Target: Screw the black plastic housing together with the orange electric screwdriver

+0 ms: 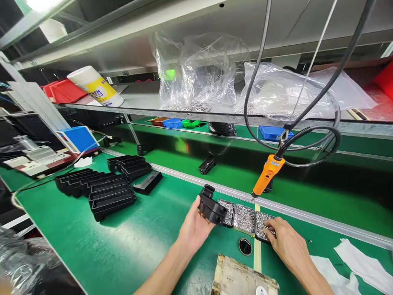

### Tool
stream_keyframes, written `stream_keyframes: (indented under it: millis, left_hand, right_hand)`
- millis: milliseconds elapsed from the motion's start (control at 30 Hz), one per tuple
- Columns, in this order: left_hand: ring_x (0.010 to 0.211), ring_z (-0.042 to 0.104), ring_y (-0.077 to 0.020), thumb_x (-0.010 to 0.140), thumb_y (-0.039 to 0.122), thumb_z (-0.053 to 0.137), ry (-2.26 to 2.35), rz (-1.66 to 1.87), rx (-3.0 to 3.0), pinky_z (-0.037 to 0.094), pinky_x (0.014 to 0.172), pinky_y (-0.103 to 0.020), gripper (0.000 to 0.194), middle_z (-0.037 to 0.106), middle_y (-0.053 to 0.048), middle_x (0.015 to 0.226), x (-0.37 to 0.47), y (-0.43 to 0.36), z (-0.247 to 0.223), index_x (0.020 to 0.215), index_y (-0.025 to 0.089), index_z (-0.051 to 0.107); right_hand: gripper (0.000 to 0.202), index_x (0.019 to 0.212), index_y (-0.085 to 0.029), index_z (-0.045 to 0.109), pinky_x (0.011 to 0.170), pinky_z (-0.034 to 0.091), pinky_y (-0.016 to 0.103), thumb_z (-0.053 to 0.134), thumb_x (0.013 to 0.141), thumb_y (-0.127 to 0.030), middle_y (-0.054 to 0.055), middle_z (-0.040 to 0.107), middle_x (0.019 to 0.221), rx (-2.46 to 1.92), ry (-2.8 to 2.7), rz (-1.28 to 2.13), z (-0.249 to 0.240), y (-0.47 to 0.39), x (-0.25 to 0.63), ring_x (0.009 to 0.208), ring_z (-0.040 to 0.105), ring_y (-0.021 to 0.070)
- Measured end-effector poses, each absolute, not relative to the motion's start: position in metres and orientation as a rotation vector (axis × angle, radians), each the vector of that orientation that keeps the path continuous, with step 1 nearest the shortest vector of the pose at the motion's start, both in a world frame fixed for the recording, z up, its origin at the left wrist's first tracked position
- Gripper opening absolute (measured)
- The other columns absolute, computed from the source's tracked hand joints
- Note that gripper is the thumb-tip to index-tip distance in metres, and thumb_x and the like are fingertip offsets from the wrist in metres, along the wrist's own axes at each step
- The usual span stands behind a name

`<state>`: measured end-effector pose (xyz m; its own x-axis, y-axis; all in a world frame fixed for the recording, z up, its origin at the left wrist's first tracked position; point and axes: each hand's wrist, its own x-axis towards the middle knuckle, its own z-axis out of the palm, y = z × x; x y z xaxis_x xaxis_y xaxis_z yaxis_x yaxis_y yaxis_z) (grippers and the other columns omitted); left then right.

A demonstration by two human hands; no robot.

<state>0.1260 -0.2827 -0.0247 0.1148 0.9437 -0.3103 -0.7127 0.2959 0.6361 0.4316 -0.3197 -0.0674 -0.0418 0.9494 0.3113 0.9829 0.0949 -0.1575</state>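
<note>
Lower centre of frame: left hand (194,229) grips a black plastic part (211,208), lifted just above the green worktop (92,246). Right hand (284,239), lower right, fingers curled and pinching into the rightmost screw tray (261,223). An orange screwdriver (267,174) hangs above the trays. Stacked black covers (104,188) sit centre left.

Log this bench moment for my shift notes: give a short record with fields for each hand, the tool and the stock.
left hand: holds a black plastic part above the mat
right hand: fingertips in the rightmost screw tray
screw trays: three side by side, the middle tray full of small screws
tool: orange electric screwdriver hanging on its cable, untouched
stock: black tray stacks at left on the green mat
</note>
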Motion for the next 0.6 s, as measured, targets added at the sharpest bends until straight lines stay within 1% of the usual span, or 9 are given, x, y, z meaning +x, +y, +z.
stream_keyframes:
  millis: [67,167,233,300,367,433,500,533,600]
  left_hand:
    - [0.1,0.072,-0.0293,0.09,0.053,0.074,0.733,1.202,0.357,0.064,0.085,-0.043,0.043,0.072,-0.012,0.118,0.132,-0.292,-0.027,0.117,0.02,0.068]
    - [0.102,0.072,-0.031,0.089,0.054,0.076,0.721,1.168,0.383,0.063,0.088,-0.044,0.052,0.071,-0.014,0.123,0.135,-0.302,-0.026,0.123,0.017,0.067]
    - [0.105,0.072,-0.0313,0.088,0.054,0.078,0.722,1.174,0.412,0.062,0.09,-0.044,0.054,0.071,-0.015,0.124,0.135,-0.306,-0.024,0.124,0.016,0.067]
    - [0.107,0.072,-0.0313,0.089,0.053,0.078,0.724,1.191,0.446,0.062,0.091,-0.044,0.052,0.072,-0.016,0.122,0.136,-0.31,-0.022,0.122,0.015,0.068]
    - [0.106,0.072,-0.0311,0.089,0.053,0.078,0.727,1.209,0.477,0.061,0.091,-0.044,0.05,0.073,-0.017,0.119,0.135,-0.313,-0.02,0.119,0.014,0.068]
    - [0.105,0.073,-0.0307,0.089,0.052,0.079,0.728,1.228,0.501,0.061,0.091,-0.044,0.051,0.073,-0.017,0.118,0.135,-0.314,-0.019,0.121,0.014,0.066]
    - [0.104,0.073,-0.0299,0.089,0.051,0.079,0.729,1.247,0.519,0.061,0.091,-0.044,0.053,0.073,-0.016,0.12,0.134,-0.315,-0.019,0.125,0.015,0.063]
    - [0.103,0.073,-0.0295,0.089,0.05,0.079,0.729,1.254,0.525,0.061,0.091,-0.044,0.053,0.073,-0.016,0.121,0.133,-0.315,-0.019,0.126,0.016,0.063]
    - [0.104,0.073,-0.0291,0.09,0.05,0.079,0.736,1.262,0.532,0.061,0.091,-0.044,0.052,0.072,-0.017,0.122,0.132,-0.314,-0.019,0.126,0.016,0.062]
  right_hand:
    - [0.02,0.099,-0.017,0.067,0.076,0.054,0.03,0.063,0.101,-0.037,0.004,0.066,0.098,-1.912,-2.091,-0.111,-0.069,-0.316,0.431,0.089,0.063,0.0157]
    - [0.017,0.094,-0.017,0.066,0.077,0.052,0.03,0.06,0.102,-0.031,0.003,0.064,0.095,-1.9,-2.141,-0.085,-0.068,-0.316,0.431,0.088,0.061,0.0158]
    - [0.017,0.091,-0.017,0.065,0.075,0.049,0.031,0.056,0.102,-0.027,0.003,0.063,0.092,-1.88,-2.164,-0.074,-0.067,-0.316,0.431,0.088,0.06,0.0168]
    - [0.022,0.089,-0.019,0.066,0.072,0.047,0.03,0.051,0.101,-0.028,0.003,0.063,0.09,-1.858,-2.16,-0.065,-0.065,-0.316,0.432,0.088,0.06,0.0181]
    - [0.026,0.088,-0.023,0.067,0.065,0.045,0.029,0.046,0.101,-0.034,0.003,0.066,0.092,-1.85,-2.109,-0.058,-0.062,-0.317,0.433,0.086,0.062,0.0189]
    - [0.03,0.089,-0.026,0.067,0.056,0.042,0.027,0.044,0.099,-0.042,0.003,0.068,0.092,-1.854,-2.025,-0.046,-0.06,-0.319,0.435,0.079,0.064,0.0183]
    - [0.034,0.089,-0.028,0.067,0.049,0.042,0.025,0.043,0.098,-0.051,0.001,0.066,0.083,-1.842,-1.947,-0.018,-0.056,-0.325,0.435,0.066,0.063,0.0157]
    - [0.037,0.09,-0.029,0.068,0.047,0.043,0.024,0.043,0.098,-0.055,0.0,0.064,0.077,-1.826,-1.919,0.004,-0.054,-0.331,0.435,0.059,0.06,0.0141]
    - [0.043,0.094,-0.029,0.069,0.047,0.047,0.021,0.044,0.098,-0.064,-0.002,0.063,0.072,-1.777,-1.882,0.051,-0.048,-0.349,0.432,0.051,0.057,0.011]
